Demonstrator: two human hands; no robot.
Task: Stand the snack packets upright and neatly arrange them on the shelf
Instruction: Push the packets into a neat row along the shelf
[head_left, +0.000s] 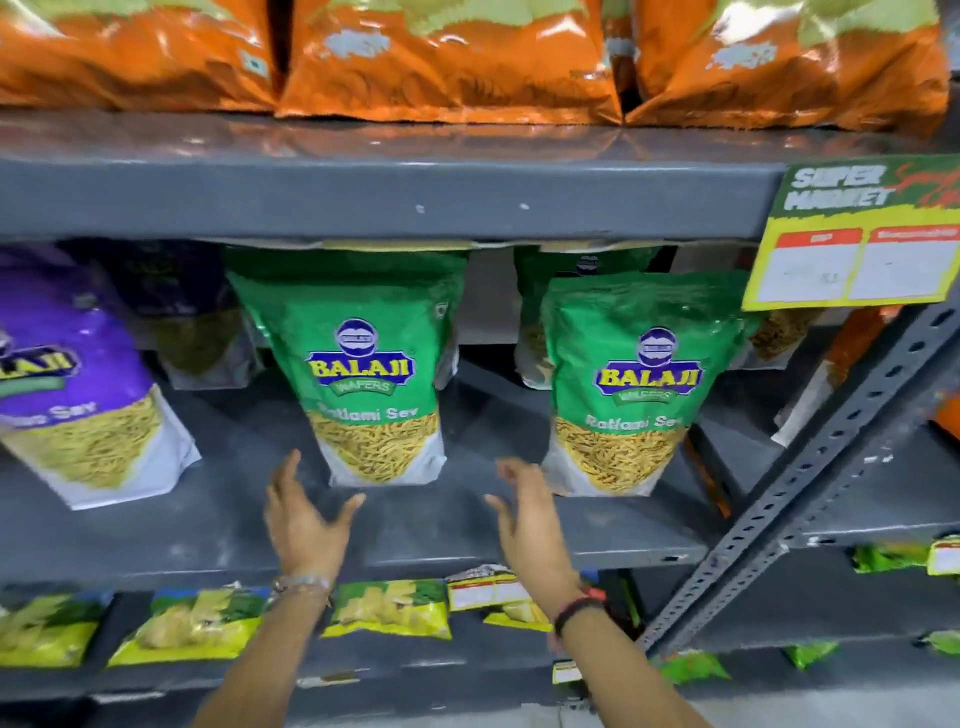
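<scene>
Two green Balaji Ratlami Sev packets stand upright on the grey middle shelf: one at the centre, the other to its right. A purple packet leans at the left. More packets stand behind them, partly hidden. My left hand is just below and left of the centre green packet, fingers spread, holding nothing. My right hand hovers between the two green packets, near the right one's lower left corner, also empty with fingers apart.
Orange packets fill the shelf above. A yellow price sign hangs at the upper right. A perforated grey upright slants along the right. Yellow-green packets lie on the shelf below.
</scene>
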